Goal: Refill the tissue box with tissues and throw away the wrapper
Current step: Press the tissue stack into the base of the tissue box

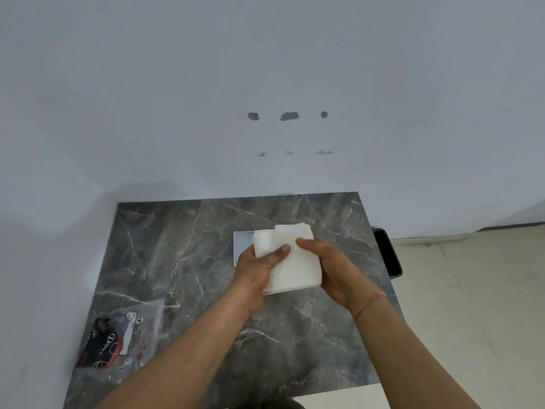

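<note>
Marble table (182, 255) — both hands grip the tissues (290, 261); wrapper (121, 335) reads "Dove".

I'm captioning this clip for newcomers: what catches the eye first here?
Both hands, left hand and right hand, hold a white tissue stack above the marble table, partly covering a clear tissue box. An empty wrapper lies at the table's near-left corner.

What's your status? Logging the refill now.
Left hand and right hand gripping tissue stack above tissue box. Wrapper still on table. Nothing blocking.
</note>
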